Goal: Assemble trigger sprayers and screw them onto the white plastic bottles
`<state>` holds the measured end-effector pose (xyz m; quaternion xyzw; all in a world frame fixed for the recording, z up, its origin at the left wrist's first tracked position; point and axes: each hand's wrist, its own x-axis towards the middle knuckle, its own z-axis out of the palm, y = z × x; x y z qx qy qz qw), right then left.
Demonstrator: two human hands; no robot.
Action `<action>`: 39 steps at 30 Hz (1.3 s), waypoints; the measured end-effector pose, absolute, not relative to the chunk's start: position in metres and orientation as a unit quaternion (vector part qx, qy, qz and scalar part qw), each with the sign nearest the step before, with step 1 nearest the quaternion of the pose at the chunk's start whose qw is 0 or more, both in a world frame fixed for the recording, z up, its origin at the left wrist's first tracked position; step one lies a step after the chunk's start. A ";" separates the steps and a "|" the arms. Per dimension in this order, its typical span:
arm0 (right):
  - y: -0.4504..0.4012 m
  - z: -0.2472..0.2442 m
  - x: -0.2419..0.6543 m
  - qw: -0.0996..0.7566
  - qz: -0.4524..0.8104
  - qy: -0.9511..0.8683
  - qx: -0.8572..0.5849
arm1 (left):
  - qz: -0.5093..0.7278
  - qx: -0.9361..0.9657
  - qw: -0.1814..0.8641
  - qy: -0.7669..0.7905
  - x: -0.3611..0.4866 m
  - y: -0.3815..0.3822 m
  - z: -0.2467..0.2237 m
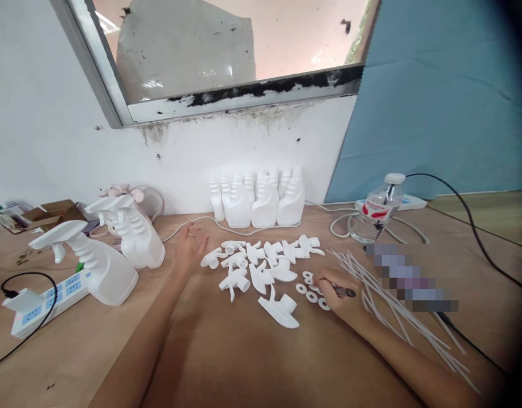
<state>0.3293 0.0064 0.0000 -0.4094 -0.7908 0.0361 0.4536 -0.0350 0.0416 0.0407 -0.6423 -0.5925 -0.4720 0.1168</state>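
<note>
My left hand (190,246) is raised with its fingers apart and holds nothing, just left of a loose group of white trigger spray heads (261,275). One spray head (280,310) lies nearest to me, on its side. My right hand (339,292) is closed around a dark pen (344,292), whose end sticks out on the right. Its fingertips are over several flat white ring washers (312,297), partly hiding them. Whether the fingertips also pinch a washer cannot be made out. Thin white dip tubes (397,303) lie in a bundle right of that hand.
White spray bottles without heads (264,201) stand by the wall. At left are bottles with heads fitted (110,272), a power strip (52,306) and an open carton (52,214). A water bottle (377,209) and cables stand back right, near a blurred-out object (409,277).
</note>
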 end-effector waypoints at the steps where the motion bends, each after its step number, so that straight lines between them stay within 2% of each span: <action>1: 0.006 0.001 0.330 0.458 0.036 -0.787 -0.412 | -0.472 -0.639 0.144 -0.590 -0.041 0.042 0.057; 5: 0.007 0.001 0.331 0.474 0.036 -0.775 -0.416 | -0.509 -0.558 0.264 -0.600 -0.069 0.039 0.121; 7: 0.007 0.001 0.331 0.477 0.039 -0.773 -0.416 | -0.520 -0.469 0.356 -0.620 -0.081 0.035 0.140; 9: 0.007 0.000 0.330 0.478 0.044 -0.773 -0.414 | -0.524 -0.396 0.404 -0.637 -0.091 0.032 0.148; 15: 0.004 0.006 0.329 0.482 0.065 -0.765 -0.423 | -0.554 -0.424 0.330 -0.636 -0.112 0.032 0.142; 20: 0.005 0.030 0.320 0.533 0.151 -0.719 -0.419 | -0.577 -0.483 0.314 -0.579 -0.109 0.026 0.150; 23: 0.010 0.054 0.304 0.516 0.214 -0.730 -0.394 | -0.667 -0.490 0.249 -0.502 -0.084 0.014 0.165; 25: 0.011 0.075 0.289 0.489 0.264 -0.738 -0.383 | -0.736 -0.494 0.162 -0.433 -0.059 0.003 0.174; 28: 0.007 0.106 0.262 0.453 0.363 -0.725 -0.370 | -0.764 -0.533 0.022 -0.362 -0.020 -0.012 0.182; 33: -0.007 0.134 0.238 0.434 0.473 -0.720 -0.264 | -0.717 -0.590 -0.202 -0.312 0.038 -0.023 0.168; 37: -0.009 0.129 0.243 0.437 0.481 -0.678 -0.344 | -0.652 -0.617 -0.303 -0.318 0.068 -0.019 0.148; 39: -0.004 0.126 0.249 0.468 0.477 -0.638 -0.382 | -0.620 -0.624 -0.336 -0.336 0.074 -0.015 0.140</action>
